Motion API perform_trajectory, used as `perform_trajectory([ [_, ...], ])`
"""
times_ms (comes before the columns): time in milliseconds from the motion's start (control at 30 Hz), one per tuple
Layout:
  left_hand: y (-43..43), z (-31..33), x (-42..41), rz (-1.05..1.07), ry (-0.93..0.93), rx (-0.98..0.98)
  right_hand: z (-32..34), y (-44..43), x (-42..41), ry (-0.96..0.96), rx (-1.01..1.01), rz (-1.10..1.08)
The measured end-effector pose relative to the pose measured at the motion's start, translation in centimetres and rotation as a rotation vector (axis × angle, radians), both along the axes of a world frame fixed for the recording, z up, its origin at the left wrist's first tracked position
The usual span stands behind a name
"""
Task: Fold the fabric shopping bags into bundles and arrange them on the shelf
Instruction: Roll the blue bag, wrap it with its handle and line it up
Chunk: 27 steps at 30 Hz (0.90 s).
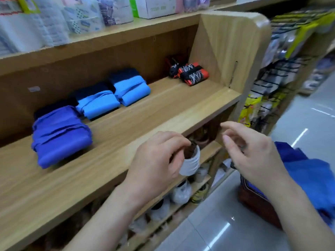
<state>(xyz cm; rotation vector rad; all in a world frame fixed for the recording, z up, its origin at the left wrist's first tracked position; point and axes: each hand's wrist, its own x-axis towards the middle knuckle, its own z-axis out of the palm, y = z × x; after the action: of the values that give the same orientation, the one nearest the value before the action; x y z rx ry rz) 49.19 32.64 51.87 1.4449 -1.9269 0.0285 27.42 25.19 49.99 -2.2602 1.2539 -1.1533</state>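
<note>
While left hand (155,156) grips a white ribbed container (190,163) with dark contents, right hand (253,154) sits beside it, fingers loosely curled, holding nothing. Wooden shelf (163,113) carries violet-blue bundle (59,136), two light-blue bundles (97,104) and orange-black bundles (193,74) at its far end. Unfolded blue bag (311,174) lies under the right forearm.

**Readable Text Around the Wooden Shelf**

No lettering can be read. Above the wooden shelf (163,113), a white box (157,6) carries green print, blurred beyond reading. Packets (81,17) above the shelf's left half bear printed patterns, equally blurred. A small pale sticker (33,89) on the panel behind the shelf shows no legible marks.
</note>
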Motion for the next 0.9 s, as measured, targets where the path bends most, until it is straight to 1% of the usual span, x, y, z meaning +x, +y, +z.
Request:
perform_trajectory([
  [100,-1.8,-3.3,-4.9,-0.094,-0.004,0.076,-2.5,-0.1,-6.3,0.096,-0.058,-0.082],
  [167,-3.0,-6.0,-8.5,-0.153,-0.016,0.155,-4.2,-0.1,-11.3,0.177,-0.033,-0.129],
  [333,-5.3,-12.5,-17.7,-0.209,-0.009,0.373,-9.0,0.8,-23.4,0.370,0.148,-0.250],
  [433,-7.1,-16.1,-22.9,-0.244,-0.031,0.490,-12.3,2.1,-29.8,0.415,0.361,-0.381],
  [500,-8.7,-18.3,-26.0,-0.276,-0.058,0.576,-14.1,2.7,-33.5,0.369,0.492,-0.475],
  [600,-11.7,-21.1,-29.9,-0.308,-0.108,0.656,-16.7,2.6,-37.9,0.271,0.611,-0.601],
  [767,-18.6,-25.6,-34.9,-0.355,-0.112,0.758,-21.3,-0.4,-42.8,0.028,0.698,-0.810],
  [900,-25.3,-30.3,-38.7,-0.345,-0.124,0.853,-25.9,-4.7,-45.2,-0.068,0.779,-0.938],
])
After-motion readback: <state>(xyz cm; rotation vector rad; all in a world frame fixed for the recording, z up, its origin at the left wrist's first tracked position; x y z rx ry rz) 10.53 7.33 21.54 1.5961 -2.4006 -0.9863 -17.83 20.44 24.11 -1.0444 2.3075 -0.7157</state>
